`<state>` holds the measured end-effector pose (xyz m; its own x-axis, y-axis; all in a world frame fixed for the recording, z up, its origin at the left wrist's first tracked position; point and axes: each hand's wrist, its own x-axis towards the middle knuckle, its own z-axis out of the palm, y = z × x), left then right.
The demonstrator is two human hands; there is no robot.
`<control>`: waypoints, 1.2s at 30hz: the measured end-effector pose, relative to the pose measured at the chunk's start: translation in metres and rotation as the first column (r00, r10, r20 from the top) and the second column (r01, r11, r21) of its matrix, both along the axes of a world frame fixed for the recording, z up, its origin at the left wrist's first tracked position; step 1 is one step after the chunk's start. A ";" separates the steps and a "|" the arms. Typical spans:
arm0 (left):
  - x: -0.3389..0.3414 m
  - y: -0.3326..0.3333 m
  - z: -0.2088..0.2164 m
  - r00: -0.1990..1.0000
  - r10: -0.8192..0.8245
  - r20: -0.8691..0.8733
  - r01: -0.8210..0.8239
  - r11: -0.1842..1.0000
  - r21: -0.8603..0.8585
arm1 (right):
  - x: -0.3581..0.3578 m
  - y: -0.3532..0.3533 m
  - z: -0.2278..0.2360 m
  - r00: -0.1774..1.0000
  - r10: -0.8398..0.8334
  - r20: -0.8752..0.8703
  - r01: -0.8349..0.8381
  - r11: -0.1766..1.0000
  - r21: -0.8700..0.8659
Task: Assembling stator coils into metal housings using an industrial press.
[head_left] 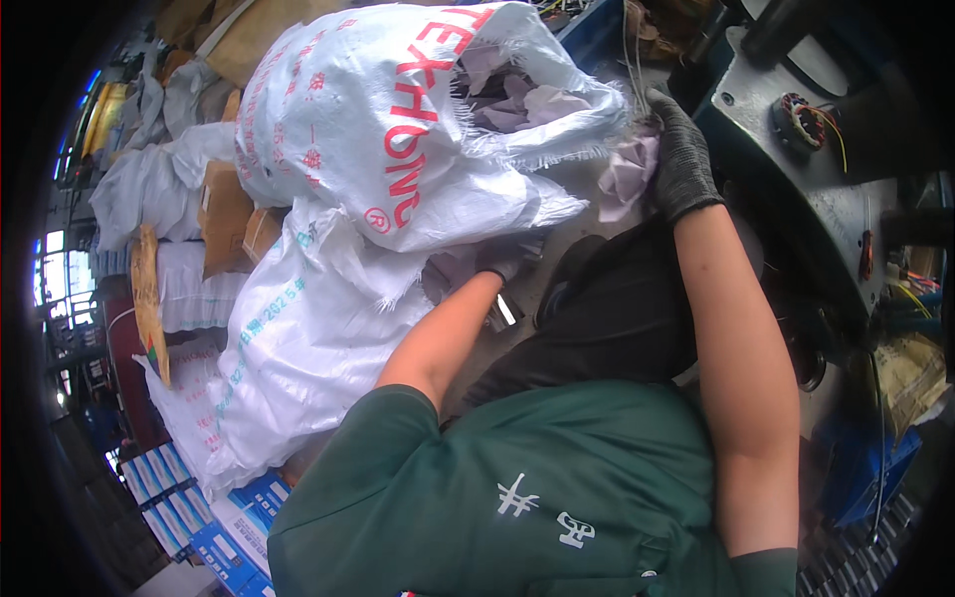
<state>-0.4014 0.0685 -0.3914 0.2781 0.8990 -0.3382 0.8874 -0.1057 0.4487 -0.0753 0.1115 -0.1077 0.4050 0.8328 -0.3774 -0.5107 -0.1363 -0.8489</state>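
My right hand [686,157], in a dark grey glove, is closed on a crumpled piece of pale purple paper [629,177]. It is just right of the frayed mouth of a big white woven sack [338,109] with red print. More crumpled purple paper [537,104] shows inside that mouth. My left hand [509,257], also gloved, reaches in at the opening of a second white woven sack [308,308], lying below the first. The upper sack overhangs this hand, and its fingers are hidden. A shiny metal piece [507,310] shows just below my left wrist.
On the right, a dark metal machine plate [796,189] carries a wire-wound ring [799,122] with loose wires. Blue and white boxes [184,502] are stacked at lower left. Brown cardboard [224,214] and more white sacks [149,194] stand at left. A blue bin [870,478] is at lower right.
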 end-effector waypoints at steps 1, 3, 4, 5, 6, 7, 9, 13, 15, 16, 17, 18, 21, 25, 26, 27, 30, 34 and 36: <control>0.000 0.005 -0.004 1.000 -0.020 -0.015 0.021 0.999 0.024 | 0.000 0.001 0.004 0.966 -0.028 -0.258 -0.010 0.990 -0.142; -0.001 0.007 -0.012 0.999 -0.052 -0.008 0.053 0.998 0.023 | -0.002 -0.003 0.007 0.982 0.003 -0.187 -0.020 0.996 -0.087; -0.007 0.019 -0.010 0.997 -0.072 -0.007 0.072 0.997 0.026 | -0.009 -0.007 0.008 0.998 0.023 -0.066 -0.026 0.999 -0.039; -0.005 0.026 -0.010 0.996 -0.090 -0.007 0.090 0.996 0.029 | -0.013 -0.011 0.010 0.998 0.038 0.057 -0.038 0.999 0.006; -0.004 0.028 -0.008 0.994 -0.108 -0.005 0.108 0.994 0.031 | -0.009 -0.017 0.008 0.988 0.149 0.046 -0.151 0.987 0.045; 0.001 0.031 -0.008 0.992 -0.125 -0.005 0.126 0.992 0.033 | -0.005 -0.017 0.007 0.989 0.142 0.045 -0.144 0.989 0.044; 0.020 0.023 -0.013 0.988 -0.154 -0.006 0.154 0.988 0.034 | -0.003 -0.015 0.010 0.958 0.242 0.154 -0.253 0.966 0.057; 0.014 0.029 -0.014 0.978 -0.208 -0.007 0.208 0.978 0.033 | -0.007 -0.018 0.013 0.994 0.112 -0.005 -0.110 0.985 0.129; 0.002 0.058 -0.010 0.972 -0.235 -0.014 0.235 0.971 0.034 | -0.008 -0.018 0.016 0.993 0.122 -0.003 -0.120 0.983 0.136; -0.001 0.065 -0.008 0.970 -0.243 -0.017 0.244 0.969 0.033 | -0.011 -0.020 0.019 0.990 0.140 0.004 -0.139 0.980 0.141; -0.003 0.065 -0.007 0.968 -0.250 -0.022 0.251 0.967 0.032 | -0.016 -0.020 0.022 0.990 0.143 -0.003 -0.142 0.980 0.139; -0.006 0.065 -0.005 0.964 -0.265 -0.020 0.265 0.964 0.034 | -0.018 -0.020 0.025 0.995 0.096 -0.021 -0.092 0.987 0.130; -0.022 0.044 0.003 0.953 -0.301 -0.023 0.302 0.952 0.043 | -0.012 -0.016 0.020 0.998 0.048 -0.026 -0.044 0.988 0.151; -0.038 0.005 0.026 0.938 -0.347 -0.023 0.348 0.936 0.054 | -0.005 -0.013 0.010 0.998 0.064 0.005 -0.064 0.985 0.163; -0.037 -0.005 0.037 0.945 -0.323 -0.049 0.324 0.946 0.006 | -0.002 -0.014 0.008 0.998 0.057 0.009 -0.058 0.986 0.159; -0.043 -0.016 0.046 0.946 -0.321 -0.054 0.321 0.947 0.007 | -0.004 -0.014 0.009 0.998 0.065 0.026 -0.068 0.984 0.166; -0.055 -0.030 0.056 0.955 -0.278 -0.102 0.295 0.928 0.227 | -0.011 -0.014 0.017 0.998 0.058 0.010 -0.059 0.982 0.178; -0.033 -0.027 0.057 0.996 0.047 -0.072 -0.054 0.995 -0.089 | -0.019 -0.010 0.023 1.000 0.015 -0.008 -0.013 0.985 0.171; -0.023 -0.023 0.059 0.989 0.147 -0.028 -0.149 0.986 -0.080 | -0.019 -0.010 0.020 0.998 0.021 0.052 -0.030 0.984 0.178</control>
